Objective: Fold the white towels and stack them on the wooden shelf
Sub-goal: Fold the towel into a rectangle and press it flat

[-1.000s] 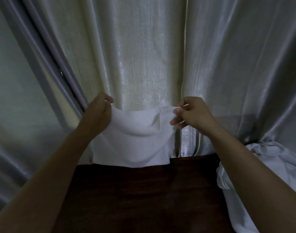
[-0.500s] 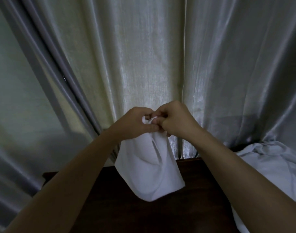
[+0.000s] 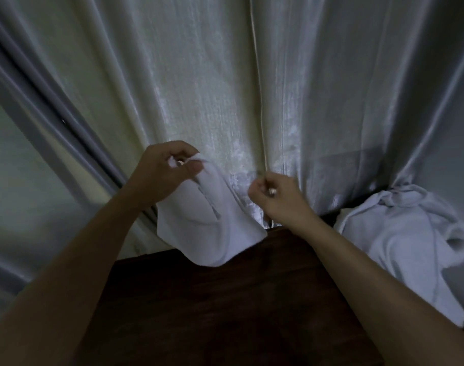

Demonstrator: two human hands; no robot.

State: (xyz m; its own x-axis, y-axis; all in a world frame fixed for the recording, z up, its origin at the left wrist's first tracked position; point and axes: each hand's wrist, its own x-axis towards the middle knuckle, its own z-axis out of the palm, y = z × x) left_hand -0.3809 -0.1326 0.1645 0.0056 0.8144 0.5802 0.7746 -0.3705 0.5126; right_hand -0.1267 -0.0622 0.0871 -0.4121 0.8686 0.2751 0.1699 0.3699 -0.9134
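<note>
A small white towel (image 3: 207, 223), folded in half, hangs from my left hand (image 3: 164, 175), which pinches its top corners together. Its lower end droops to the back edge of the dark wooden shelf (image 3: 225, 307). My right hand (image 3: 275, 199) hovers just right of the towel with its fingers curled shut; nothing shows between them. A heap of crumpled white towels (image 3: 399, 233) lies on the right end of the shelf, beside my right forearm.
A shiny grey curtain (image 3: 225, 88) hangs directly behind the shelf and fills the background. A dark window frame (image 3: 54, 122) runs diagonally at the left. The shelf's left edge is near my left forearm.
Both hands spread the towel, then met to join its corners. Now my right hand has let go and moved right, while my left hand keeps the folded towel.
</note>
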